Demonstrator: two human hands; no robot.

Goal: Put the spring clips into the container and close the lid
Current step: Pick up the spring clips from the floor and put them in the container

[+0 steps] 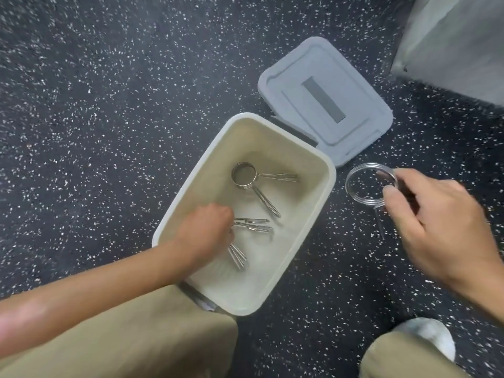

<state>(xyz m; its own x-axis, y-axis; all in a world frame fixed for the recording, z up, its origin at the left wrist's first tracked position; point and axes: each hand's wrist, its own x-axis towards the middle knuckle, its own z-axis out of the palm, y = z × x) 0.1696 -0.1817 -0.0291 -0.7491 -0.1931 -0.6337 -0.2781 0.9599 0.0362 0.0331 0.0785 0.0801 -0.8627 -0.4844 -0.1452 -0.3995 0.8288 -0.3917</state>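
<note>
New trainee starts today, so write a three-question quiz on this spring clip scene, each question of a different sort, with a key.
1. True or false: the grey lid is already closed on the container.
2. Which hand holds a spring clip outside the container? A) left hand B) right hand C) neither
3. Fill in: the lid lies on the speckled ____, beyond the container.

Key:
1. False. It lies flat beside the open container.
2. B. It grips the blurred spring clip to the container's right; the left hand is down inside, over clips in the container.
3. floor
</note>
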